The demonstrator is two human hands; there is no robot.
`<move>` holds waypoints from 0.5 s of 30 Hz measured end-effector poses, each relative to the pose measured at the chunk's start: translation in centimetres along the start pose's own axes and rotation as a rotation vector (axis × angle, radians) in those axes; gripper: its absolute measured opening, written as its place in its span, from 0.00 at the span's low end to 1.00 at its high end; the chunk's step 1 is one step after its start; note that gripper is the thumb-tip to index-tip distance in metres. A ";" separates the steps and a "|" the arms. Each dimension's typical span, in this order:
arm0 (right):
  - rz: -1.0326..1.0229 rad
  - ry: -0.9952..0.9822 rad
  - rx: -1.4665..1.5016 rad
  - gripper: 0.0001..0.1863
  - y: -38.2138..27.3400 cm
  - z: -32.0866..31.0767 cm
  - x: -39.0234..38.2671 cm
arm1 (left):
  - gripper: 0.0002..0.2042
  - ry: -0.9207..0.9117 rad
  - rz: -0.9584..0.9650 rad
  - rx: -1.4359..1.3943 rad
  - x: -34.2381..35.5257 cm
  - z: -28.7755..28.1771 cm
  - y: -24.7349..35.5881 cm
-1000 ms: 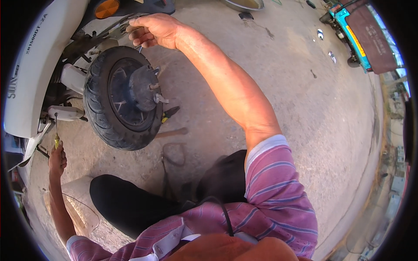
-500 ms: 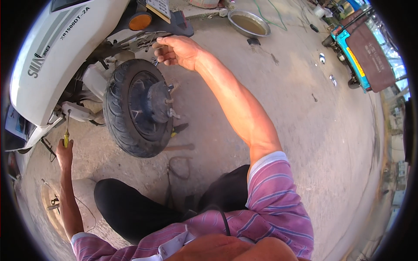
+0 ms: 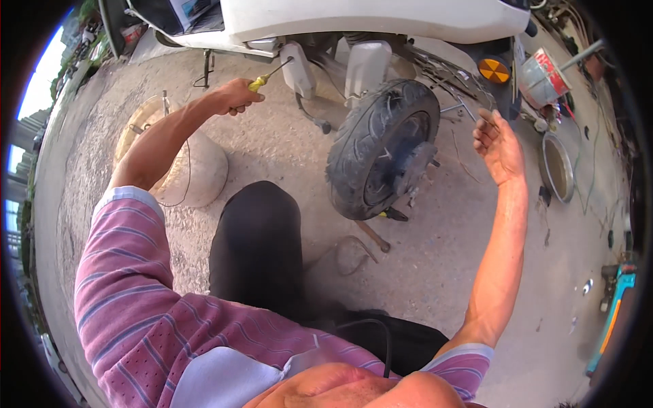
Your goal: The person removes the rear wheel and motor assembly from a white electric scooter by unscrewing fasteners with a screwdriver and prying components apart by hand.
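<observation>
My left hand (image 3: 236,97) is closed around the yellow handle of a screwdriver (image 3: 258,83). Its shaft reaches to a pale plastic part (image 3: 297,71) under the white scooter body (image 3: 354,19). The tip meets that part near its top; I cannot tell whether it sits in a screw. To the right, a wheel with a black tyre (image 3: 371,126) stands upright on the floor beside the scooter. My right hand (image 3: 501,146) is raised past the wheel, near the round orange reflector (image 3: 494,70). Its fingers are loosely bent, with nothing seen in them.
A pale round drum (image 3: 197,170) stands at the left. Between my knees and the wheel lie a wooden-handled tool (image 3: 373,236) and a yellow-and-black tool (image 3: 394,215). A paint-stained bucket (image 3: 544,78) and a metal basin (image 3: 558,166) are at the right.
My view has turned left, so the scooter now spans the top and the wheel appears farther right. The screwdriver stays in my left hand at the pale part. My right hand remains raised.
</observation>
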State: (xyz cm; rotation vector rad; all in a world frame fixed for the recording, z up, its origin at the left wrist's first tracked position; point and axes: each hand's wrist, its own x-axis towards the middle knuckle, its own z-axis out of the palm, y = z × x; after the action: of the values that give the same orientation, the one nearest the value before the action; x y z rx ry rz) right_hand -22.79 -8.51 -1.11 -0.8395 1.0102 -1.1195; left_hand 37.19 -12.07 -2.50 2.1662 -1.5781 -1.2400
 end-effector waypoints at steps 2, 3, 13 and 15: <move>-0.013 -0.054 0.006 0.22 -0.1 1.5 0.4 | 0.11 -0.163 -0.031 -0.291 -0.2 -0.9 -1.8; -0.005 -0.076 0.001 0.22 -0.2 2.9 0.7 | 0.11 -0.173 -0.013 -0.323 -0.2 -0.5 -3.2; 0.014 -0.093 -0.099 0.22 -0.5 5.6 0.0 | 0.18 0.536 0.204 0.465 -2.2 1.7 -2.3; 0.023 -0.096 -0.105 0.22 -0.3 5.9 0.1 | 0.20 0.600 0.227 0.690 -3.0 1.7 -1.2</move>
State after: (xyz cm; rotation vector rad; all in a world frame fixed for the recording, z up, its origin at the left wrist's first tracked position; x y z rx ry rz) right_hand -17.29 -8.39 1.15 -0.9551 1.0027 -1.0039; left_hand 36.52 -8.50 -2.72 2.2806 -2.0386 0.0786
